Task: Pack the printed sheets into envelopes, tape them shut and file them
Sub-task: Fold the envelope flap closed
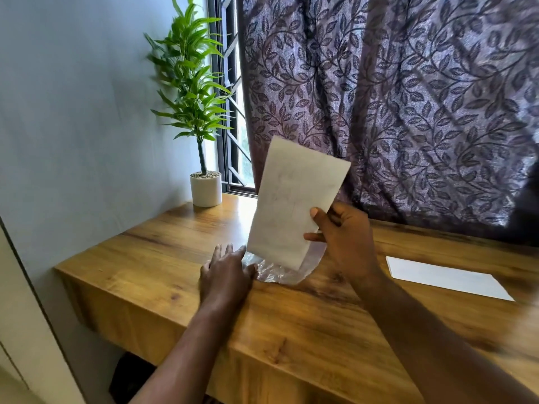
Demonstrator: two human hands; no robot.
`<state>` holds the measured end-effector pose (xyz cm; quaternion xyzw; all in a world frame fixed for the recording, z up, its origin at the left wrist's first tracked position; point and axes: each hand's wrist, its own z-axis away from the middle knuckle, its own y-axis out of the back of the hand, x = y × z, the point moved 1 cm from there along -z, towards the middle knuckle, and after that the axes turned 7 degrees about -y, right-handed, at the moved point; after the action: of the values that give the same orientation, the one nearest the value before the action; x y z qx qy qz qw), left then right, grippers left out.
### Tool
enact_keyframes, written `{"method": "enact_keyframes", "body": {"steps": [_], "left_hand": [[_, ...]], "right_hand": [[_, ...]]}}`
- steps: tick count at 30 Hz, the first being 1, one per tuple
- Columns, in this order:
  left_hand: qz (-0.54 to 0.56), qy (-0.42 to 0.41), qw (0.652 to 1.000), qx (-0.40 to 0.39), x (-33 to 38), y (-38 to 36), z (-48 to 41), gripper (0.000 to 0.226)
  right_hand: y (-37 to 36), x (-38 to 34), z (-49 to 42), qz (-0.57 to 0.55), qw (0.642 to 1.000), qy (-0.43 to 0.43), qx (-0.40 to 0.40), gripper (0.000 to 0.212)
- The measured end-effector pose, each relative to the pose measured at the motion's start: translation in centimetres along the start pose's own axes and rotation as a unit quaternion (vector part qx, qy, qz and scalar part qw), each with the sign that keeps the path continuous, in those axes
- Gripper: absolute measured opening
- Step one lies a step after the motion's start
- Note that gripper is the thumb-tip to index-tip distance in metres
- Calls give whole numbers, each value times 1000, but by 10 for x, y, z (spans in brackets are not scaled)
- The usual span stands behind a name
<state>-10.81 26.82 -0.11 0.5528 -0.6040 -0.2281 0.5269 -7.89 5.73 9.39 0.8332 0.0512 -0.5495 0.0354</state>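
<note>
My right hand (pixel 342 237) pinches a folded white sheet (pixel 294 199) by its right edge and holds it upright above the wooden table (pixel 163 258). Faint print shows through the paper. Under the sheet's lower end lies a clear plastic sleeve (pixel 280 271) on the table top. My left hand (pixel 226 275) rests flat with straight fingers on the table, its fingertips touching the sleeve's left edge. A white envelope (pixel 446 277) lies flat on the table to the right, apart from both hands.
A potted green plant (pixel 201 118) in a white pot stands at the table's back left corner by the window. A purple leaf-patterned curtain (pixel 408 97) hangs behind the table. The table's left and front edges drop off close to my left arm.
</note>
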Motion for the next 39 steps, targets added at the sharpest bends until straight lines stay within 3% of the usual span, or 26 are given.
{"method": "enact_keyframes", "body": {"steps": [5,9,12,14,15,16,18,19,20,23,25,27,29,32,35,39], "left_hand": [[-2,-1,1000,-5,0,1,0,63],[79,-27,996,44,4,5,1,56],[171,-103,973,114,23,7,3,45],[283,-109,946,117,53,13,5,36],[378,-89,917,90,75,15,6,34],[492,-57,867,45,93,19,7,37],[672,11,737,-74,136,21,9,63],[705,35,698,-118,152,20,10,72],[712,57,685,-142,168,18,9,74],[695,83,700,-140,198,6,9,48],[645,48,753,-120,210,-7,6,10],[598,40,790,-130,216,-16,4,17],[569,26,806,-159,221,-24,4,21],[533,4,827,-178,223,-31,2,28],[547,-17,813,-198,223,-41,-1,26],[525,-34,829,-187,221,-50,-9,24]], "right_hand": [[29,-15,-9,-45,998,24,44,15],[65,-25,-8,-14,994,57,90,19],[99,-25,-6,160,966,142,144,16],[119,-20,-1,318,898,238,189,24],[128,-19,3,367,863,281,205,21],[131,-15,6,398,838,311,207,16],[146,-2,14,450,805,338,186,22],[153,5,17,469,799,342,153,27],[162,10,21,489,790,347,125,30],[183,25,33,543,766,336,76,33],[197,33,44,561,761,324,33,40],[212,39,53,581,751,314,-7,43],[230,41,56,593,752,287,16,53],[261,39,43,533,809,203,144,38],[298,45,19,490,839,78,226,24],[322,54,4,322,918,-170,157,56]]}}
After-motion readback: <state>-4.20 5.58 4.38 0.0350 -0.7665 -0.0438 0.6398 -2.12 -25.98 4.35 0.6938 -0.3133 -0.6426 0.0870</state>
